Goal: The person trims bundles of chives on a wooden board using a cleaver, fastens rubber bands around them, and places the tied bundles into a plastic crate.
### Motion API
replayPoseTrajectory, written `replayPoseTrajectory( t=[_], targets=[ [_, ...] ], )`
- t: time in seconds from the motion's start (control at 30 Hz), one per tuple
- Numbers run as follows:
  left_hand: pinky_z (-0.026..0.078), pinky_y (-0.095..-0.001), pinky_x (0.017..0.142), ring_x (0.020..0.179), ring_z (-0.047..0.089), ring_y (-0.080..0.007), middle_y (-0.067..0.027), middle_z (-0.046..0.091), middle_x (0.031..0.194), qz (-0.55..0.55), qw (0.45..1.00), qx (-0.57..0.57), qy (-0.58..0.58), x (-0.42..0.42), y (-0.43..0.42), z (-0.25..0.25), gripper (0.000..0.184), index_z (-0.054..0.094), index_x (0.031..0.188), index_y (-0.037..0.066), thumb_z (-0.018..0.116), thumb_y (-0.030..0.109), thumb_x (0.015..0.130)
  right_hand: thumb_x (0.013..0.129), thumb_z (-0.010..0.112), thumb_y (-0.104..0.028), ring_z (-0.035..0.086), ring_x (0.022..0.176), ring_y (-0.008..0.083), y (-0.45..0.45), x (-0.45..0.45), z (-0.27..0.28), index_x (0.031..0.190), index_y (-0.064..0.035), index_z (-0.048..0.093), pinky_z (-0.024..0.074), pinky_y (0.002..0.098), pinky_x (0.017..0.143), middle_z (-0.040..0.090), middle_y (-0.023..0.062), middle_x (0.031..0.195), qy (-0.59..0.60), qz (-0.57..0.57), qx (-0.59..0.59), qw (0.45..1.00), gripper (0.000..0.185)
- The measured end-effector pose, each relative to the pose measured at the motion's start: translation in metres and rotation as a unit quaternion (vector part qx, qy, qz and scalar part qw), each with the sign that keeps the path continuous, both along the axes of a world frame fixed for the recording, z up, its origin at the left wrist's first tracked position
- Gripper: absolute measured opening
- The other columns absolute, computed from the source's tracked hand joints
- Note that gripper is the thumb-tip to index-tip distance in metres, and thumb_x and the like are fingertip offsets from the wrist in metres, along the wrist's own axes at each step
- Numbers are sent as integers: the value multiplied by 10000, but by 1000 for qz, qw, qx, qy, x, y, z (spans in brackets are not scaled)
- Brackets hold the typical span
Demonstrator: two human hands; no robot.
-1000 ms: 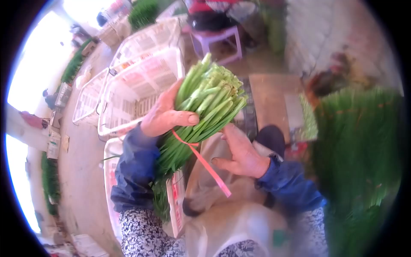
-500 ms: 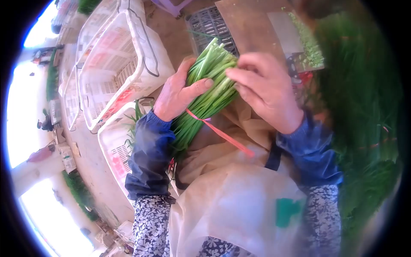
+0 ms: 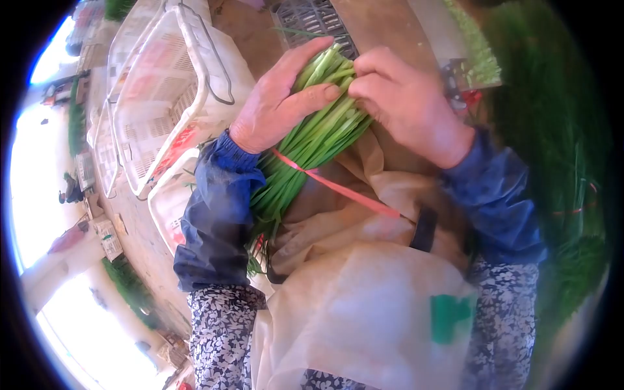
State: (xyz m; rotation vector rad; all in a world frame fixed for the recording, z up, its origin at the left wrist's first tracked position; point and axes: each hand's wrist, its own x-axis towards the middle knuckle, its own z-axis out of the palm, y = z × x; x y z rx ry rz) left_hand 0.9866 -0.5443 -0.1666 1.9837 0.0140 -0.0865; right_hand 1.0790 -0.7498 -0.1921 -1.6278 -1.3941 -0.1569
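A thick bunch of chives [image 3: 318, 133] lies slanted above my lap, its pale cut ends pointing away from me. My left hand [image 3: 276, 97] wraps round it from the left, thumb across the top of the stalks. On the right edge, close to the cut ends, my right hand [image 3: 406, 97] pinches at the outer stalks with curled fingers; its fingertips are partly hidden. A red tie [image 3: 351, 195] crosses the bunch below my left hand, and its loose tail runs out over my apron [image 3: 364, 305].
White plastic baskets [image 3: 195, 107] stand to the left. Ahead on the floor is a dark slatted crate [image 3: 312, 19]. A large heap of green chives [image 3: 552, 149] fills the right side. Green trimmings [image 3: 478, 52] lie at the upper right.
My right fingers have closed from a looser curl into a pinch at the bunch's edge. My left hand has shifted slightly up along the bunch. The view has tilted a little.
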Motion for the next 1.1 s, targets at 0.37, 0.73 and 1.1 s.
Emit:
replayPoseTrajectory(
  t=[0.37, 0.73, 1.1],
  targets=[
    [412, -385, 1017, 1208, 518, -379, -267, 502, 1296, 50, 988, 123, -85, -32, -20, 26, 958, 325, 1436, -46, 818, 347, 715, 909, 634, -78, 599, 675, 123, -9, 16, 2, 977, 10, 645, 477, 266, 596, 601, 19, 798, 370, 28, 28, 928, 113],
    [386, -361, 1065, 1259, 493, -201, -120, 502, 1365, 144, 980, -71, 119, -54, 6, 44, 1070, 256, 1480, -8, 832, 55, 580, 882, 500, 6, 630, 967, 267, 24, 28, -9, 1169, -13, 618, 500, 341, 840, 664, 110, 1049, 150, -99, 48, 982, 311],
    [328, -381, 1111, 1300, 454, -252, -144, 459, 1407, 188, 966, -124, 129, -63, 29, 56, 1138, 189, 1504, -27, 821, 18, 559, 858, 604, -24, 608, 844, 251, 14, 11, 11, 1194, 5, 541, 490, 330, 740, 612, 151, 977, 378, -42, 130, 916, 343]
  ],
)
